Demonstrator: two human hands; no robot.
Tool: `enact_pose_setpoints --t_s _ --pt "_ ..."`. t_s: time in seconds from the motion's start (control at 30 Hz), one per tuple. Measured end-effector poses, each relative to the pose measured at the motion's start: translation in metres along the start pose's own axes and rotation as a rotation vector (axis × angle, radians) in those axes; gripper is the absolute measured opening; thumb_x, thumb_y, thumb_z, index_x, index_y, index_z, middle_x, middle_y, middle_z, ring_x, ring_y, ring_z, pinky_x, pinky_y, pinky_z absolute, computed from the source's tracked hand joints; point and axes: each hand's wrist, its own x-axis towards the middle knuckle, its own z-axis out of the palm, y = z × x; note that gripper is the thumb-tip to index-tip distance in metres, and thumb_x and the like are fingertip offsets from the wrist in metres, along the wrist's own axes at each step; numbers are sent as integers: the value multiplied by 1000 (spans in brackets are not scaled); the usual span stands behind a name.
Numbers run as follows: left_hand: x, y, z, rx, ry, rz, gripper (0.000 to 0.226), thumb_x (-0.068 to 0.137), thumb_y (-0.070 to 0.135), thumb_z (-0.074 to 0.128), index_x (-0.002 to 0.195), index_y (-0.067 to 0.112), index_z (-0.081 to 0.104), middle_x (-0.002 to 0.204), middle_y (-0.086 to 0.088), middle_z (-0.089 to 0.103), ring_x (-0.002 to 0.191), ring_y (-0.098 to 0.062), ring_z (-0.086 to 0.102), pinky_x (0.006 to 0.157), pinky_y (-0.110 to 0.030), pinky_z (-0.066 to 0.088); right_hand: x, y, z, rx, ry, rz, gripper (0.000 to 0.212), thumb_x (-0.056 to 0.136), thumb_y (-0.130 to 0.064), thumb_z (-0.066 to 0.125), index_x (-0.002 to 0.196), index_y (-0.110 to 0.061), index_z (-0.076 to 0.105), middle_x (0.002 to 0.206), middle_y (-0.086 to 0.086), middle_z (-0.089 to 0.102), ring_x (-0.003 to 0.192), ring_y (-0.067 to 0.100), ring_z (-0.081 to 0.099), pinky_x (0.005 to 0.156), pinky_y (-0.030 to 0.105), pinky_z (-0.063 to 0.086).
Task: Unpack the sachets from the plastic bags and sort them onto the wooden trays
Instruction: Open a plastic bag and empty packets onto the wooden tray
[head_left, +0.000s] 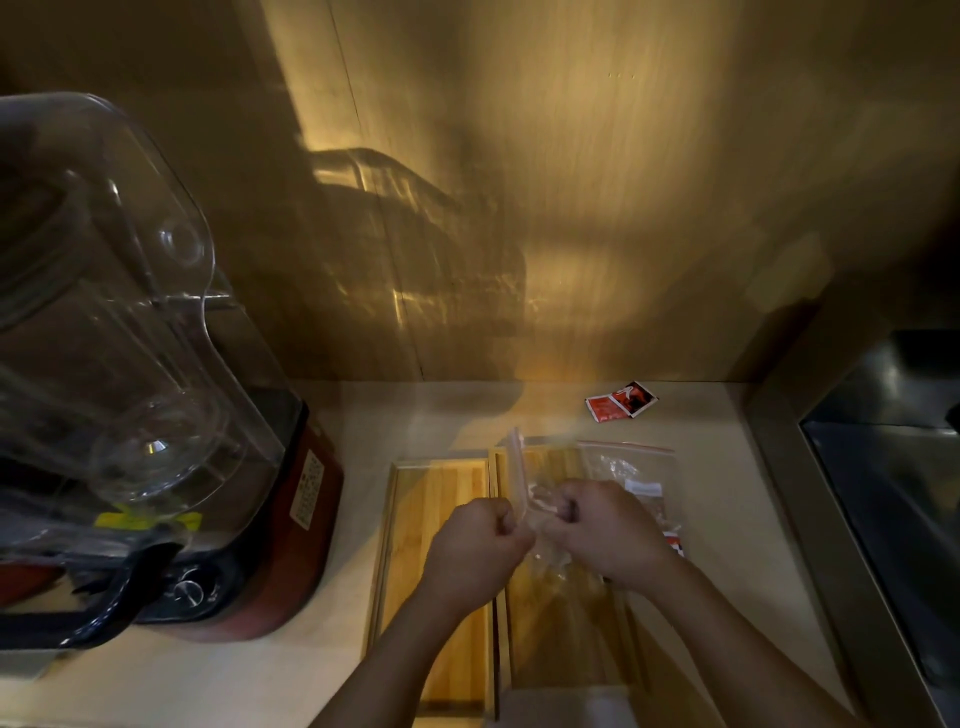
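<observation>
Two wooden trays lie side by side on the counter: the left tray (436, 499) and the right tray (556, 623). Over the right tray, my left hand (480, 548) and my right hand (605, 532) both pinch a clear plastic bag (522, 475), its zip strip standing up between them. A second clear zip bag (631, 478) with pale contents lies on the right tray's far right side. Two red sachets (621, 401) rest on the counter beyond the trays. A red-and-white sachet edge (674, 544) peeks out beside my right wrist.
A big blender (156, 415) with a clear cover and red base fills the left side of the counter. A wooden wall rises behind. At the right edge is a dark steel sink (893, 467).
</observation>
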Motion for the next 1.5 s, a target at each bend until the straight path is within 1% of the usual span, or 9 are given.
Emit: enact_pose_setpoints --t_s 0.1,0.23,0.43,0.57,0.73,0.97,1.17,1.3,1.5 --pt "-2 7 4 141 75 31 26 77 15 58 59 24 41 74 3 46 59 -8 42 53 -23 33 1 -3 2 -70 -60 -12 22 81 -27 60 67 -27 43 72 -4 52 67 13 52 61 29 43" --pt "-1 4 8 20 46 -12 18 78 6 57 80 21 47 77 0 61 67 -18 60 59 -37 49 0 -4 8 -40 -174 -65 10 85 -22 58 93 -24 52 97 1 62 87 16 59 75 33 51" --pt "-6 0 4 -57 128 0 9 88 24 58 83 16 59 68 1 65 59 -14 61 62 -40 55 -1 0 3 -133 -49 -157 29 92 -33 46 64 -35 43 63 -12 47 63 6 49 59 24 38" --pt "-12 2 5 234 248 -1 16 89 32 52 77 22 55 67 6 58 67 -18 59 61 -34 48 -3 -1 4 -252 50 -188 21 93 -31 43 73 -26 50 64 -7 48 64 11 50 57 22 36" --pt "-18 3 3 320 330 -49 5 86 25 51 90 21 49 83 4 56 70 -16 53 58 -30 43 -7 1 1 -230 138 -97 40 88 -23 49 56 -32 26 59 -14 37 55 0 38 50 17 23" --pt "-16 5 18 139 148 2 27 85 6 52 104 24 46 89 4 68 79 -16 64 69 -44 56 -10 5 7 -179 -40 -179 24 88 -15 49 111 -23 48 97 -8 51 87 12 53 72 27 45" --pt "-13 5 17 160 199 69 12 89 27 56 95 19 61 86 3 70 79 -16 64 69 -38 54 -9 13 3 -208 -23 -253 18 93 -30 46 94 -17 58 84 -6 53 78 11 51 71 26 42" --pt "-15 6 14 230 277 83 29 88 46 51 83 19 59 67 7 59 63 -14 57 57 -31 45 -7 18 2 -213 109 -270 29 95 -36 41 89 -16 62 75 -7 52 69 10 49 67 27 36" --pt "-15 6 12 337 367 40 30 92 42 44 83 16 57 74 -3 67 67 -24 63 61 -37 50 -6 14 5 -228 388 -229 33 92 -31 49 71 -14 68 61 5 68 52 14 50 59 26 31"
